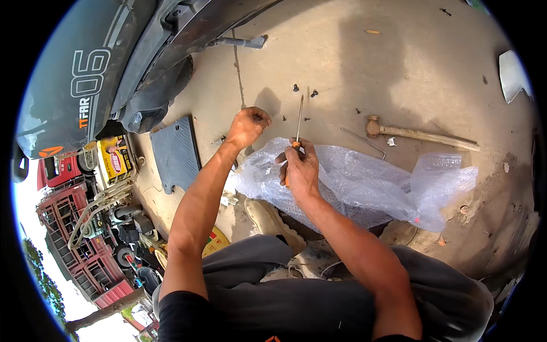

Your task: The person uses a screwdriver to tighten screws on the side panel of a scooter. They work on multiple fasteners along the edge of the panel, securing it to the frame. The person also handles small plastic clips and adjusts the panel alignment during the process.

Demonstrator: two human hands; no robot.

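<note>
My right hand (299, 168) grips an orange-handled screwdriver (298, 121) whose thin shaft points up and away over the concrete ground. My left hand (249, 126) is closed into a loose fist just left of the shaft, a little above the ground; I cannot tell whether something small is pinched in it. Under my right hand lies a crumpled sheet of clear bubble wrap (364, 182). A few small dark screws (296, 88) lie on the concrete beyond the screwdriver tip.
A wooden-handled hammer (421, 135) and a bent metal rod (364, 141) lie right of the screwdriver. A grey ribbed panel (175, 153) lies at left beside a dark scooter body (114, 62) with its side stand (239, 41). My shoe (268, 219) rests below the wrap.
</note>
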